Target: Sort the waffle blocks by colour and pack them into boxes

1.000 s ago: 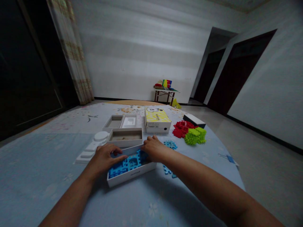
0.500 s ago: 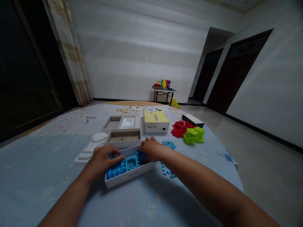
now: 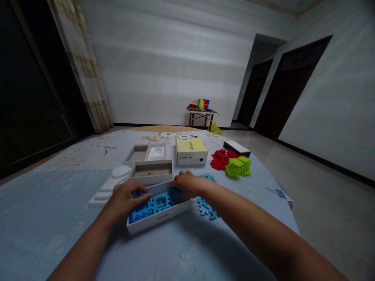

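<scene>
In front of me a white open box [image 3: 174,212] stands at a slant, with blue interlocking plastic tiles [image 3: 161,203] lying inside it. My left hand [image 3: 127,199] grips the left part of the box, fingers curled by its far wall and thumb over the tiles. My right hand [image 3: 186,185] reaches into the right end, its fingers closed around a blue tile and partly hidden by the hand itself. More light-blue tiles [image 3: 206,208] lie on the cloth to the right, partly behind my right forearm.
Beyond the box stand a grey-lined tray [image 3: 150,179], two smaller trays and a white moulded insert [image 3: 109,187]. A yellow-and-white box [image 3: 191,150], red tiles [image 3: 221,158], green tiles [image 3: 238,167] and a black-and-white box [image 3: 237,148] are farther back. A blue clip [image 3: 280,193] holds the cloth's right edge.
The view has shifted slightly. My right hand still works at the right end of the box, its fingers a little lower among the blue tiles. My left hand keeps its place.
</scene>
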`<state>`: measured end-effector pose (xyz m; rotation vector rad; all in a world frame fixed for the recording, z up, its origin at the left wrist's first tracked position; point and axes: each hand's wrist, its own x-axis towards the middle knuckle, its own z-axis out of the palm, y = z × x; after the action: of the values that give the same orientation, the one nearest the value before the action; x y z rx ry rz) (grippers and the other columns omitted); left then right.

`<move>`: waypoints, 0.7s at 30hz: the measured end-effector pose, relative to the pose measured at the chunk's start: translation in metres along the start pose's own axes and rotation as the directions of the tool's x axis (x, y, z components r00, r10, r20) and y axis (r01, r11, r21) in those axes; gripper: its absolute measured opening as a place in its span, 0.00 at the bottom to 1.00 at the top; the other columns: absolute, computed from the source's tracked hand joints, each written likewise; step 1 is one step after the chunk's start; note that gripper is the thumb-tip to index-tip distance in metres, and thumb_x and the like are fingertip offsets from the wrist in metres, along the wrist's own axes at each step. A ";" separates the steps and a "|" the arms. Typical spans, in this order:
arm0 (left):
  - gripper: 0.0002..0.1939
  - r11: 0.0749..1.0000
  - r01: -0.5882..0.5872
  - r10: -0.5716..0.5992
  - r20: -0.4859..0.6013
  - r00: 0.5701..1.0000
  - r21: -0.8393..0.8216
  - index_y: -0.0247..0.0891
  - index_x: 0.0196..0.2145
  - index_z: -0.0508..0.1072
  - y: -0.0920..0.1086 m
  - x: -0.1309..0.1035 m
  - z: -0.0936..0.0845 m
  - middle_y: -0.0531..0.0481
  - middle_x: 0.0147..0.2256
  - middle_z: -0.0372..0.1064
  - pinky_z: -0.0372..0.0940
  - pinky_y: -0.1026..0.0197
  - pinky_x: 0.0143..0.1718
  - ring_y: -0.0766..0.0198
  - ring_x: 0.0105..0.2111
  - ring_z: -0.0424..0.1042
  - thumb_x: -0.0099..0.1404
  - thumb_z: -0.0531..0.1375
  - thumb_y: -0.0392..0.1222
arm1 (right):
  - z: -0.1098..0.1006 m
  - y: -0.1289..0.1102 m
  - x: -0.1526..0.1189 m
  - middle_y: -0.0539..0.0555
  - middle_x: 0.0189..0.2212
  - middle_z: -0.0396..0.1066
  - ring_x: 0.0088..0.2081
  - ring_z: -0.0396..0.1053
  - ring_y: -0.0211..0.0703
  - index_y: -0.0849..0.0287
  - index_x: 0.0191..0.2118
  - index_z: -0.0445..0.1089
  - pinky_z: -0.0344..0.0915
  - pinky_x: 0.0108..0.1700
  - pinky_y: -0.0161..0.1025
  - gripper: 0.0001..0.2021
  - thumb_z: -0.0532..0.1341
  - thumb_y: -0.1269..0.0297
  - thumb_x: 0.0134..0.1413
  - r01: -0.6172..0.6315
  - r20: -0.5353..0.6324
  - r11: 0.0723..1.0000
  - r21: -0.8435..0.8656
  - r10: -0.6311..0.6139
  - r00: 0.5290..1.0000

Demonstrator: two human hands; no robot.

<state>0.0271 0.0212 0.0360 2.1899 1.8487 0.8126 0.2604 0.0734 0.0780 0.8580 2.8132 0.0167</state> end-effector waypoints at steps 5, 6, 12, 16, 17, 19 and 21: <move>0.21 1.000 -0.005 0.005 0.011 1.000 0.027 0.40 0.27 0.76 0.002 0.000 -0.001 0.48 0.29 0.73 0.61 0.59 0.35 0.58 0.33 0.70 0.49 0.59 0.61 | 0.003 0.000 0.001 0.59 0.43 0.71 0.48 0.62 0.57 0.56 0.46 0.68 0.58 0.45 0.52 0.21 0.62 0.56 0.45 0.014 0.020 0.999 0.040 -0.015 1.000; 0.21 0.999 0.000 0.000 0.011 1.000 0.033 0.40 0.27 0.76 0.003 0.000 -0.001 0.48 0.30 0.73 0.61 0.58 0.36 0.58 0.33 0.70 0.50 0.59 0.61 | 0.002 0.001 0.000 0.59 0.44 0.71 0.48 0.62 0.57 0.56 0.46 0.68 0.59 0.45 0.52 0.21 0.63 0.56 0.44 0.021 0.024 0.998 0.052 -0.022 0.999; 0.20 0.998 0.008 -0.009 0.022 1.000 0.056 0.41 0.27 0.76 0.006 0.000 -0.002 0.47 0.31 0.73 0.61 0.58 0.37 0.57 0.35 0.70 0.50 0.58 0.61 | -0.002 0.012 0.000 0.58 0.49 0.68 0.51 0.60 0.58 0.51 0.48 0.68 0.58 0.46 0.53 0.23 0.64 0.56 0.43 0.059 0.079 0.992 0.112 -0.068 0.995; 0.21 0.998 0.013 -0.014 0.027 1.000 0.060 0.41 0.28 0.76 0.006 -0.001 -0.002 0.48 0.31 0.73 0.61 0.57 0.39 0.57 0.36 0.70 0.50 0.58 0.61 | -0.003 0.014 0.003 0.58 0.46 0.70 0.50 0.63 0.58 0.51 0.49 0.68 0.58 0.48 0.52 0.23 0.62 0.52 0.45 0.037 0.096 0.992 0.118 -0.048 0.994; 0.21 0.998 0.011 -0.013 0.028 1.000 0.061 0.41 0.28 0.76 0.006 -0.001 -0.002 0.48 0.32 0.74 0.61 0.58 0.39 0.57 0.36 0.70 0.50 0.58 0.62 | -0.002 0.013 0.004 0.58 0.45 0.71 0.49 0.64 0.58 0.52 0.49 0.68 0.58 0.48 0.52 0.23 0.61 0.51 0.46 0.028 0.081 0.991 0.130 -0.038 0.996; 0.21 0.998 0.005 -0.007 0.033 0.999 0.065 0.41 0.28 0.76 0.006 -0.001 -0.002 0.48 0.32 0.74 0.61 0.58 0.39 0.57 0.36 0.70 0.51 0.57 0.61 | -0.002 0.013 0.002 0.57 0.45 0.71 0.48 0.65 0.56 0.53 0.50 0.68 0.58 0.48 0.50 0.23 0.61 0.53 0.47 0.015 0.013 0.984 0.176 -0.018 1.000; 0.21 0.998 0.007 -0.009 0.033 0.999 0.056 0.41 0.28 0.76 0.007 -0.001 -0.003 0.48 0.31 0.74 0.62 0.58 0.38 0.58 0.35 0.70 0.52 0.57 0.61 | -0.002 0.015 -0.003 0.57 0.45 0.71 0.48 0.66 0.53 0.55 0.50 0.68 0.58 0.49 0.47 0.20 0.61 0.57 0.49 0.024 -0.129 0.967 0.254 0.010 0.992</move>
<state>0.0320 0.0177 0.0415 2.2135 1.8851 0.7268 0.2706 0.0839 0.0817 0.9309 2.9840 -0.3095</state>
